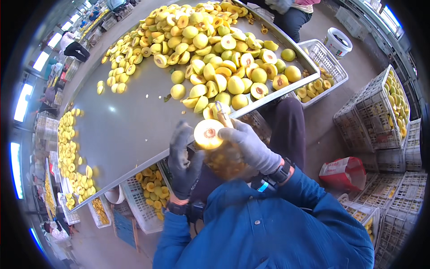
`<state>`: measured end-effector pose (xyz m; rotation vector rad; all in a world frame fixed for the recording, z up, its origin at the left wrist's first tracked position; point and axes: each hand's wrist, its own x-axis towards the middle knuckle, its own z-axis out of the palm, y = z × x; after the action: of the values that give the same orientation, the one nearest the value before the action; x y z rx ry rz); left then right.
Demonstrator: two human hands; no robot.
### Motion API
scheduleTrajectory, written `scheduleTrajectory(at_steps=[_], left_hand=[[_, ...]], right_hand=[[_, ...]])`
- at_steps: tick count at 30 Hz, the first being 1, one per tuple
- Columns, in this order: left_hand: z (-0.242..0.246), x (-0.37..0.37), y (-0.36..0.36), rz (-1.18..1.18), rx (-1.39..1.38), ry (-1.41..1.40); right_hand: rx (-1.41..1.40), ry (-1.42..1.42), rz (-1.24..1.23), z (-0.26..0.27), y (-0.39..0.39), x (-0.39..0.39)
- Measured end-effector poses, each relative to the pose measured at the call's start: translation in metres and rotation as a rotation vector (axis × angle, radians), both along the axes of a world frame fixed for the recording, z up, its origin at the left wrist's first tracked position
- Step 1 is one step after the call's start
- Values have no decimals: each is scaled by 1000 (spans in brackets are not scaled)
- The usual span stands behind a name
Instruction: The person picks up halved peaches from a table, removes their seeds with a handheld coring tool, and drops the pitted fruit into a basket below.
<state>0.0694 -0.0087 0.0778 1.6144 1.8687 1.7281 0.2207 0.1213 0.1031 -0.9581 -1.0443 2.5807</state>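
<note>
My right hand, in a grey glove, holds a halved yellow peach, its cut face and reddish centre turned up. The same hand grips a small tool with a wooden handle and a looped metal end. My left hand, in a darker, soiled glove, is just left of the fruit with thumb and fingers apart and nothing visible between them. Both hands are at the near edge of a metal table. A large heap of halved and whole yellow-green peaches covers its far part.
More halves lie along the table's left end. Below the edge stand plastic crates of fruit. Stacked crates, a white bucket and a red bag are at the right. A co-worker's leg is beyond the table.
</note>
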Motion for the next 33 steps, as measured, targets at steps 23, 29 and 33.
scheduleTrajectory(at_steps=[23, 29, 33], left_hand=[[31, 57, 33, 325, 105, -654], [29, 54, 31, 370, 10, -516], [20, 44, 31, 328, 45, -499]], right_hand=[[1630, -351, 106, -11, -47, 15], [1745, -240, 139, -64, -41, 5], [1574, -208, 148, -35, -45, 10]])
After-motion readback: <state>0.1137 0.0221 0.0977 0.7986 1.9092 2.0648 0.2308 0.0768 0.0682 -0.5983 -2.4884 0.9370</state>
